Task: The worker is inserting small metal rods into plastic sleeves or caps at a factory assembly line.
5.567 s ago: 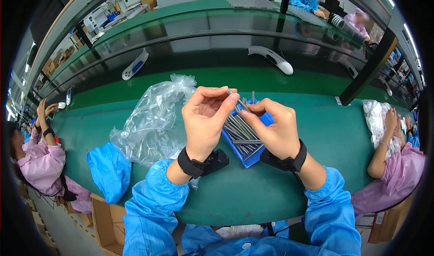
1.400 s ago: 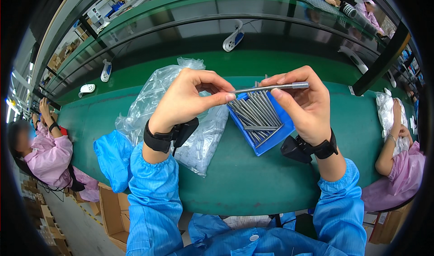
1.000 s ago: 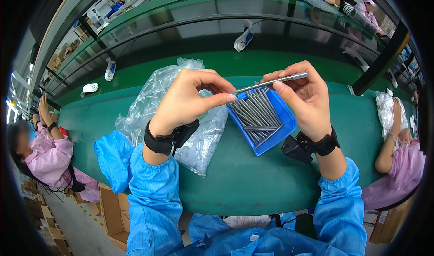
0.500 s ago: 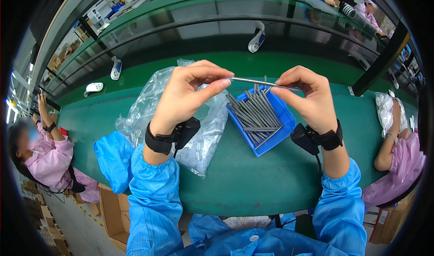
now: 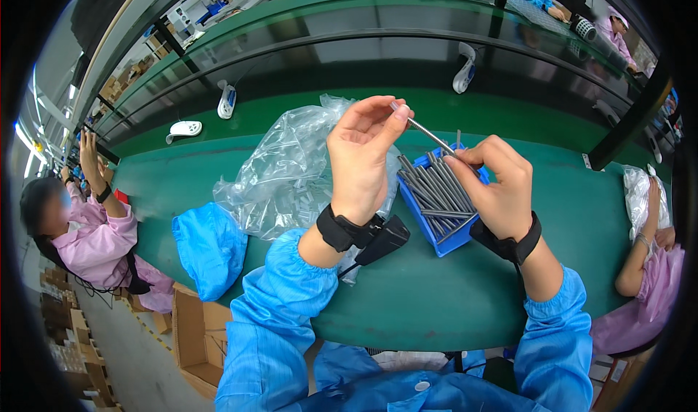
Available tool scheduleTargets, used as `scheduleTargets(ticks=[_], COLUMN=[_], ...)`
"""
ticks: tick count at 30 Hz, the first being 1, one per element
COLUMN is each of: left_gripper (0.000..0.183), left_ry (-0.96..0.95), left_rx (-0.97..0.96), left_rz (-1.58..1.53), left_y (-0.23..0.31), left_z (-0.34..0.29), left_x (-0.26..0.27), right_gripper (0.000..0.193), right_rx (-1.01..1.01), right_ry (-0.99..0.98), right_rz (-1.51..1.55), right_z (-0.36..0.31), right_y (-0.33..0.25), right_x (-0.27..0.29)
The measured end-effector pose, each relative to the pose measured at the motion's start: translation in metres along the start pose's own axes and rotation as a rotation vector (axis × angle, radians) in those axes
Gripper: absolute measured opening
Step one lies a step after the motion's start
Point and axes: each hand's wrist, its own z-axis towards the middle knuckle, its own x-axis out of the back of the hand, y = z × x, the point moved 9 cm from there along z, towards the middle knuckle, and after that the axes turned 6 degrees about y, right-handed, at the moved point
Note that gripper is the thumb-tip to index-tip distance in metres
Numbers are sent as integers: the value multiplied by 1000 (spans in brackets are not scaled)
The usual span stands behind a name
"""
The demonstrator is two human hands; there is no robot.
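Note:
A slim grey metal rod (image 5: 430, 133) slants between my two hands above the table. My left hand (image 5: 360, 161) pinches its upper end with thumb and fingertips, where a small clear plastic sleeve (image 5: 395, 106) shows at the tip. Closed round the lower end is my right hand (image 5: 496, 183), partly hiding it. Below, a blue bin (image 5: 452, 246) holds many similar grey rods (image 5: 445, 186). Behind and left of my left hand lies a crumpled clear plastic bag (image 5: 280, 146) with many small clear tube pieces (image 5: 304, 200) inside.
A blue cloth bundle (image 5: 209, 252) lies left on the green table (image 5: 407, 303). White devices (image 5: 227, 101) stand along the back. Co-workers in pink sit at left (image 5: 98, 241) and right (image 5: 640, 288). A cardboard box (image 5: 196, 336) is below the table's left edge.
The rod has gone from nearly level to a steep slant, its left end raised. My left hand has turned palm-up, and my right hand has dropped lower. The whole view has shifted sideways.

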Motion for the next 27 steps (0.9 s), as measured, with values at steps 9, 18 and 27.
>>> scheduleTargets(ticks=[9, 18, 27], left_gripper=[21, 20, 19], left_ry=[17, -26, 2], left_rx=[-77, -128, -112], left_rz=[-37, -16, -47], left_y=[0, 3, 6], left_z=[-7, -8, -13], left_x=[0, -3, -7], right_gripper=[12, 12, 13], right_rx=[-24, -281, 121], right_ry=[26, -1, 73], right_rz=[39, 193, -99], right_z=[-7, -13, -10], right_y=[2, 18, -8], right_x=[-6, -11, -4])
